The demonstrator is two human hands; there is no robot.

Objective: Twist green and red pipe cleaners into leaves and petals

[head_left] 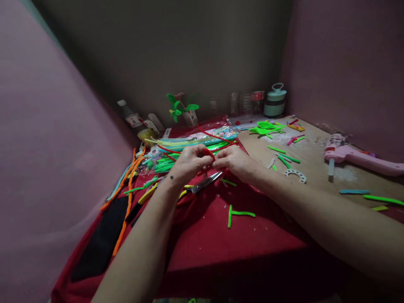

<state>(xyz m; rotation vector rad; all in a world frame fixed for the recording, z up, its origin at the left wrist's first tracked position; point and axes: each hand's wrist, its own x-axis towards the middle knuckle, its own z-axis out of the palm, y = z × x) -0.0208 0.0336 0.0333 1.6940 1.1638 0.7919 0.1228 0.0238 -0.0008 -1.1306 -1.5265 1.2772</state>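
Note:
My left hand [188, 162] and my right hand [235, 161] meet over the red cloth [214, 240], both pinched on a red pipe cleaner [208, 153]. Its thin red ends run out to the left and up to the right, over a pile of green, yellow and blue pipe cleaners in plastic bags [189, 147]. Scissors [202, 184] with yellow-and-black handles lie on the cloth just under my hands.
Orange pipe cleaners [128, 198] trail along the left edge. Cut green pieces [236, 213] lie on the cloth. To the right a wooden board [315, 168] carries a pink glue gun [356, 156], green scraps and a white curved piece [295, 174]. Bottles, jars and a green container [275, 100] stand at the back wall.

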